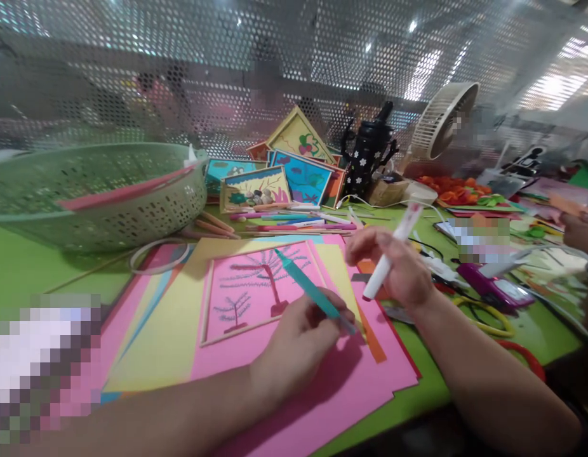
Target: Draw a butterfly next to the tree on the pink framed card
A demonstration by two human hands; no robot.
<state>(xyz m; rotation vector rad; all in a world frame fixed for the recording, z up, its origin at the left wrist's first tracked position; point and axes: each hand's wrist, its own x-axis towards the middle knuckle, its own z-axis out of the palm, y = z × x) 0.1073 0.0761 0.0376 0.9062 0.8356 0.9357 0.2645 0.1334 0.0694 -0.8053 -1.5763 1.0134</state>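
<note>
**Clerk:** Green worktable, perforated metal screen behind; pale green basket at far left, framed paper pictures and a small fan at the back. Entry one?

**Keeper:** Teal marker, pinched between thumb and fingers of the left hand, lying slantwise above the pink sheet with its stick frame and drawn trees. Probably light, stiff, smooth plastic; likely to slip unless held near the lower barrel.

**Clerk:** Entry two?

**Keeper:** White marker, pink-ended, gripped mid-barrel in the curled right hand, raised just right of the sheet. Same handling, I judge.

**Clerk:** Underlay?

**Keeper:** Coloured paper stack, thin, soft, easily creased. More pens lie beyond it.
</note>
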